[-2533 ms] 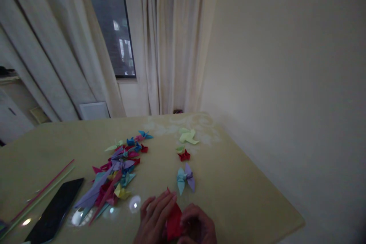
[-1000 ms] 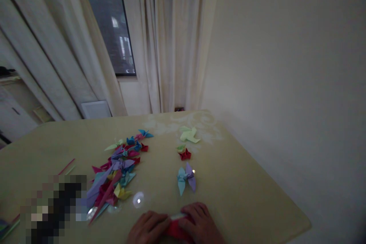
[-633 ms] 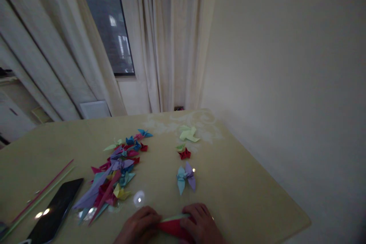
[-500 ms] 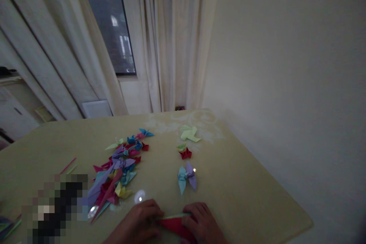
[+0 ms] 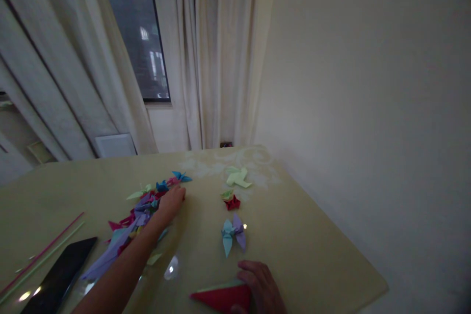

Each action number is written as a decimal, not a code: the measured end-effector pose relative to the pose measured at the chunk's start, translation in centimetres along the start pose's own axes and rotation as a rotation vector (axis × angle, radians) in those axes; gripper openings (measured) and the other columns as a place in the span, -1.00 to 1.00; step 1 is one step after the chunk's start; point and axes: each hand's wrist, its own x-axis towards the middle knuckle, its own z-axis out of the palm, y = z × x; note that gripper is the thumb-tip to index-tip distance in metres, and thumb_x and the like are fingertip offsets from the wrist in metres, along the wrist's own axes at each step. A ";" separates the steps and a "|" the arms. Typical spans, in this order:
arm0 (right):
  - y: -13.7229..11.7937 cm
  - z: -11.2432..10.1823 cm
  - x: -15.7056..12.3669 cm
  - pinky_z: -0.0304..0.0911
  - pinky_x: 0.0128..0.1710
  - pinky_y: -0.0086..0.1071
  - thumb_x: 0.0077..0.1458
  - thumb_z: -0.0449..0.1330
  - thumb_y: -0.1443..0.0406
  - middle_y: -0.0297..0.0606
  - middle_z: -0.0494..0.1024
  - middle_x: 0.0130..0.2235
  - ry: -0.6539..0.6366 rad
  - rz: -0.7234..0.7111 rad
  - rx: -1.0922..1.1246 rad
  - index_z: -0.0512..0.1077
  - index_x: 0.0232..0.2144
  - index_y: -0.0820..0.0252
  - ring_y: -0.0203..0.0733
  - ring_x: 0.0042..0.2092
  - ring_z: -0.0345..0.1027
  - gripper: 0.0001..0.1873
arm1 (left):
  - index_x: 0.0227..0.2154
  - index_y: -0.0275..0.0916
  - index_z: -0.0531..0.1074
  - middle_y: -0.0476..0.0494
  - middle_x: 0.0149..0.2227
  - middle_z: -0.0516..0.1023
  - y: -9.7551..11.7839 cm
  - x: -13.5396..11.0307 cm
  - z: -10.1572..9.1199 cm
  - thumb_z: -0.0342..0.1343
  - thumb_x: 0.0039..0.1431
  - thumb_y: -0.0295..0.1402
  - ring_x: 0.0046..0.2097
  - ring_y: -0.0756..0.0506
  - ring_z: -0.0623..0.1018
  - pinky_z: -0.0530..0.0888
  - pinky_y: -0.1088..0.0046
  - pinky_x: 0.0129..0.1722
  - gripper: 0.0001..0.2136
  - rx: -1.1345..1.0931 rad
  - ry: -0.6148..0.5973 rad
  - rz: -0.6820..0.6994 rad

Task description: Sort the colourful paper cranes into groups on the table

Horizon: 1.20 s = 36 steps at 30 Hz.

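My left hand (image 5: 172,202) reaches over the right side of a heap of folded paper pieces (image 5: 140,211) in purple, pink, blue and other colours. Its fingers are curled downward, and whatever lies between them is hidden. At the near edge of the view, my right hand (image 5: 262,285) grips the right end of a folded red paper (image 5: 221,297) with a pale green edge. Beyond that hand lie a light blue and purple paper flower (image 5: 228,236), a small dark red folded paper (image 5: 232,203) and a pale green folded paper (image 5: 238,176).
A black phone (image 5: 62,274) lies at the lower left of the table (image 5: 312,255). Beside it are a pink strip (image 5: 47,248) and a pale green strip (image 5: 51,252). The table's right side runs along a plain wall (image 5: 360,108); curtains (image 5: 209,59) hang behind.
My left hand has let go of the red paper and moved forward to the heap. The right hand keeps hold of the paper. The view has shifted slightly.
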 end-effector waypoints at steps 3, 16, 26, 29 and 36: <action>0.4 0.1 0.0 0.54 -0.05 -0.25 0.28 0.29 0.00 -0.09 0.65 -0.01 0.056 0.002 0.029 0.42 0.09 0.06 -0.01 -0.05 0.60 -0.55 | -0.21 -0.32 0.58 -0.34 -0.07 0.62 1.3 -1.6 -0.1 -0.08 0.35 -0.56 -0.05 -0.20 0.64 0.50 0.32 -0.05 -0.71 -0.051 -0.006 0.047; -1.2 -0.8 11.4 0.47 -0.17 -0.35 0.39 0.24 0.24 -0.26 0.64 -0.22 0.054 0.066 0.307 0.57 -0.10 0.01 -0.14 -0.18 0.54 -0.89 | -0.29 -0.13 0.54 0.00 -0.33 0.64 10.0 -14.0 -0.5 0.06 0.39 -0.47 -0.28 -0.04 0.60 0.46 0.51 -0.24 -0.81 -0.471 0.271 0.567; 9.6 0.7 10.5 0.52 -0.21 -0.20 0.28 0.24 -0.01 -0.09 0.70 -0.24 0.392 0.539 0.162 0.61 -0.24 0.17 -0.02 -0.26 0.61 -0.63 | 0.00 -0.31 0.55 -0.43 0.07 0.55 0.9 -6.2 1.9 -0.02 0.31 -0.58 0.11 -0.34 0.53 0.49 0.14 0.03 -0.68 0.075 0.213 -0.094; 11.5 1.5 9.5 0.55 -0.20 -0.15 0.18 0.27 -0.11 -0.04 0.71 -0.22 0.356 0.699 0.250 0.59 -0.22 0.19 0.04 -0.25 0.64 -0.52 | -0.11 -0.34 0.59 -0.44 0.05 0.56 -1.8 -5.2 2.6 -0.09 0.33 -0.58 0.09 -0.34 0.54 0.48 0.16 0.02 -0.68 0.136 0.128 -0.150; 10.6 1.2 10.1 0.49 -0.29 -0.22 0.26 0.22 -0.06 -0.07 0.67 -0.22 0.416 0.650 0.175 0.59 -0.18 0.20 -0.03 -0.27 0.57 -0.55 | -0.27 -0.21 0.62 -0.22 -0.15 0.63 -0.1 -4.8 0.9 0.12 0.32 -0.27 -0.06 -0.21 0.60 0.49 0.24 0.03 -0.79 -0.514 0.268 0.133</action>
